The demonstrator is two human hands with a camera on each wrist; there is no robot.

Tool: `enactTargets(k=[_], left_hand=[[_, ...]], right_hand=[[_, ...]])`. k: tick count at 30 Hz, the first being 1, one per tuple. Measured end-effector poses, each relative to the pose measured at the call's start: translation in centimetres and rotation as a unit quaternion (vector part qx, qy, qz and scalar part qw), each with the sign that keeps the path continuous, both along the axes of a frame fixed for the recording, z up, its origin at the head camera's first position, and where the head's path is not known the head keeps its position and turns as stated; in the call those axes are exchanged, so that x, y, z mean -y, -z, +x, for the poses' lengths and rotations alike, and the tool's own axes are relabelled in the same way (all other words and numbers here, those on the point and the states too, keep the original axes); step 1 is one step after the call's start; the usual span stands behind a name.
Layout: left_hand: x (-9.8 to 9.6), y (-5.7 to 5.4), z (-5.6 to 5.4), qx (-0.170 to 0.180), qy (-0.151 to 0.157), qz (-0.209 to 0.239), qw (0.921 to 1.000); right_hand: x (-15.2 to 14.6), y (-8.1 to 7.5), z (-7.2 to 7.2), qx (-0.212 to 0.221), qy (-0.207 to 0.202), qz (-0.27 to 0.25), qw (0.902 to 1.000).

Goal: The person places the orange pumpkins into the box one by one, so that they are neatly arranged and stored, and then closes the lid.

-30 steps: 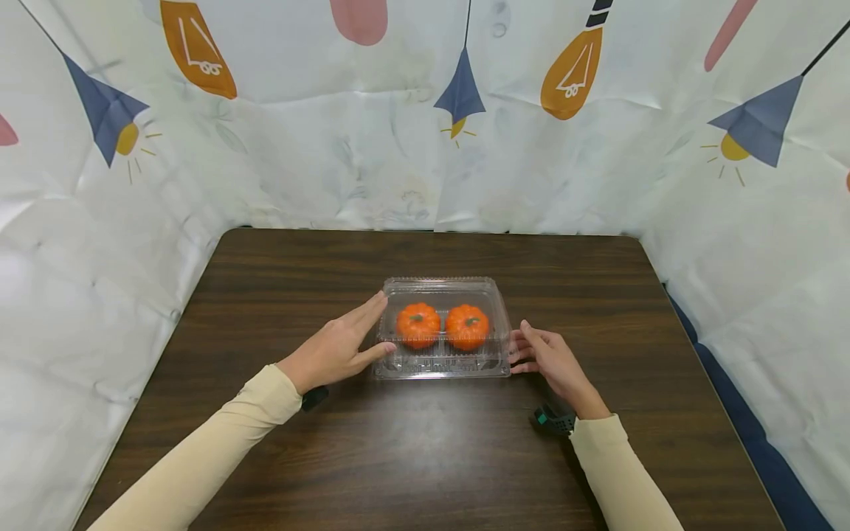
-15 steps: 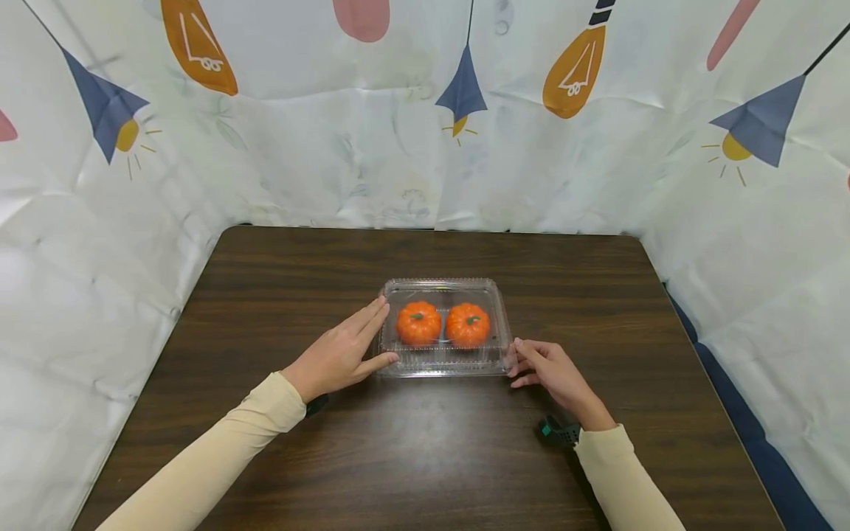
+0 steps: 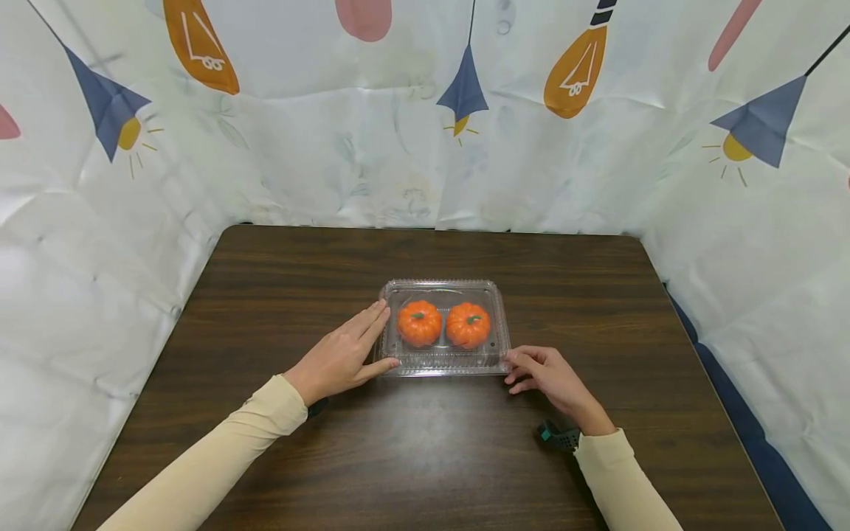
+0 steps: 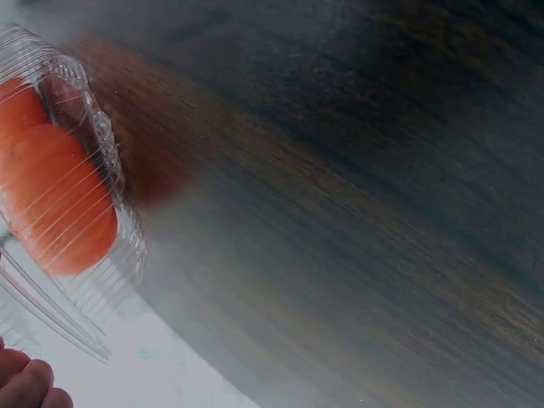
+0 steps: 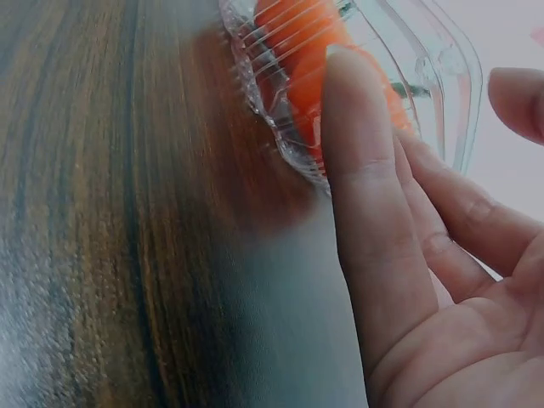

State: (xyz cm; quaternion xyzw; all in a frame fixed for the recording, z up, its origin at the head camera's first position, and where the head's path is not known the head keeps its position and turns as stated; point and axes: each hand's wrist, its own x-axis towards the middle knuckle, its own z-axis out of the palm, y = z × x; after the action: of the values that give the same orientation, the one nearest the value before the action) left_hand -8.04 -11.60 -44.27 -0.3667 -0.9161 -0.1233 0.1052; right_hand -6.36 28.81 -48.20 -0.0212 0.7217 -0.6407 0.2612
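Observation:
A clear plastic clamshell container (image 3: 434,363) stands on the table with two small orange pumpkins inside, the left pumpkin (image 3: 419,323) and the right pumpkin (image 3: 468,325), both with green stems. My left hand (image 3: 337,355) lies along the container's left side, fingers straight, thumb over the front left corner. At the front right corner my right hand (image 3: 554,377) pinches the container's edge between thumb and curled fingers. The right wrist view has the thumb (image 5: 370,178) in front of the clear wall, hiding part of a pumpkin. In the left wrist view the ribbed side (image 4: 106,144) shows.
The dark wood-grain table (image 3: 425,457) reaches toward me in front of the container. Behind it and at both sides hangs a white cloth (image 3: 299,169) printed with lamps and bulbs. Dark blue fabric (image 3: 750,420) shows below the table's right edge.
The container's lid has come down at the front. My right hand has slid along the right side toward me, to the front corner. The left hand has shifted slightly toward me.

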Motion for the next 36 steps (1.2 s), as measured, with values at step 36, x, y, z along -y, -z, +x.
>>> enactTargets(k=[36], left_hand=[[0.6, 4.2, 3.6, 0.432, -0.167, 0.284, 0.8398]], right_hand=[[1.6, 0.2, 0.8, -0.015, 0.031, 0.007, 0.9994]])
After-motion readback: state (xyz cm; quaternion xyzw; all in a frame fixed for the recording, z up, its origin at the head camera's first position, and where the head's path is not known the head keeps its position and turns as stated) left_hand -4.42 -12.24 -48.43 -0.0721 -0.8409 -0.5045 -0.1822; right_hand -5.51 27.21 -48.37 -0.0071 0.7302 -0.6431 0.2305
